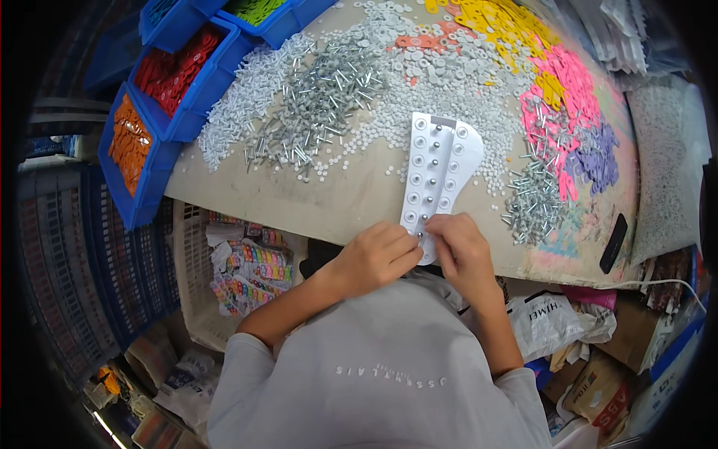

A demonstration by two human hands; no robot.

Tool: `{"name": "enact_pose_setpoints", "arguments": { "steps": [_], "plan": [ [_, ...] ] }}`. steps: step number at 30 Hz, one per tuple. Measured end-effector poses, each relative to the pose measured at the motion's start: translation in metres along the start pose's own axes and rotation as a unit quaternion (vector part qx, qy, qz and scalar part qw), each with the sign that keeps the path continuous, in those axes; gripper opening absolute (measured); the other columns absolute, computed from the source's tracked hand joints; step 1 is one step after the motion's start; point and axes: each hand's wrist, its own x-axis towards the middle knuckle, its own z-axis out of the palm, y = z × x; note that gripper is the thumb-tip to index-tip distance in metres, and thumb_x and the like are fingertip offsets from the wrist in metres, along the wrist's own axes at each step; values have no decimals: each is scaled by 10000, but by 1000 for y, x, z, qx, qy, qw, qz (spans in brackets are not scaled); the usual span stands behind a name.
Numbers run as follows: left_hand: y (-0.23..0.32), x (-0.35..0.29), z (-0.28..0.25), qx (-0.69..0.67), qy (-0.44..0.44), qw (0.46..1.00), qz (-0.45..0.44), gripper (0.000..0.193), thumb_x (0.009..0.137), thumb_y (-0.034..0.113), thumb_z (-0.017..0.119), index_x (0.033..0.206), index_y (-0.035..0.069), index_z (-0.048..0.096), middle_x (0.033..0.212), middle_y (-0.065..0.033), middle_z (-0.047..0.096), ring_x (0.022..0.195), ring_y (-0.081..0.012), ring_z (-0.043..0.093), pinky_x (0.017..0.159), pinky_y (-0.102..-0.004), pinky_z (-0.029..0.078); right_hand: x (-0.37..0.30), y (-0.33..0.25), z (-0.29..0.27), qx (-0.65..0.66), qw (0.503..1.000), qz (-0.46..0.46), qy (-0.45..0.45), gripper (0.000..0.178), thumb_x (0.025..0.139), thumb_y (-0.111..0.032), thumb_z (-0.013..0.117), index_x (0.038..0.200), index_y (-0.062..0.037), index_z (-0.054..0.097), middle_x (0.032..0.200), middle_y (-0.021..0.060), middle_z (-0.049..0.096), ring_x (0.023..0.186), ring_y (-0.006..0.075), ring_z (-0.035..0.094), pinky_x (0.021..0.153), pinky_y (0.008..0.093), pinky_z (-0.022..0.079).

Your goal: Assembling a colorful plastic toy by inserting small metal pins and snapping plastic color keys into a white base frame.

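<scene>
A long white plastic holder [460, 161] lies at the table's front edge, its near end between my hands. Down its middle runs a row of upright metal pins [431, 182], with round white discs set in rows along both sides. My left hand [380, 254] is closed at the holder's near left edge, fingertips beside the nearest pin. On the other side, my right hand [465, 247] is pinched over the holder near the lower pins. Whatever lies between either set of fingertips is too small or hidden to make out.
Piles of metal pins [329, 97] and small white discs [449, 93] spread across the table [299, 202]. Yellow [508, 30], pink [572, 82] and purple pieces [596, 159] lie at right, near a black phone-like slab [614, 243]. Blue bins [168, 127] stand at left.
</scene>
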Motion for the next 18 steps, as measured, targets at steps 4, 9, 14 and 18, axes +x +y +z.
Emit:
{"name": "enact_pose_setpoints", "arguments": {
  "steps": [4,9,14,18],
  "plan": [
    [6,-7,7,29,-19,999,32,203,806,162,753,963,43,705,997,-30,652,940,-209,621,762,-335,471,-1,1,-1,-4,1000,-1,-3,258,784,120,649,1016,9,662,1010,144,695,925,351,636,794,419,530],
    [-6,2,-2,17,70,997,-33,246,811,240,807,981,80,728,1028,-15,665,983,-216,627,852,-374,430,0,1,-4,15,999,30,27,202,850,102,636,1025,13,682,936,119,709,817,255,679,736,344,538],
    [-90,66,-21,59,160,977,-130,130,842,145,779,907,58,706,887,-59,688,879,-254,619,823,-399,435,27,6,-26,15,989,90,114,126,894,34,676,1017,12,687,921,163,694,734,284,675,692,349,553],
    [-152,122,-14,62,173,978,-100,79,861,140,748,905,82,718,881,-53,690,893,-259,629,829,-396,454,86,28,-50,-128,981,32,142,97,899,-10,680,994,6,678,924,155,685,833,318,659,760,387,530]
  ]
}}
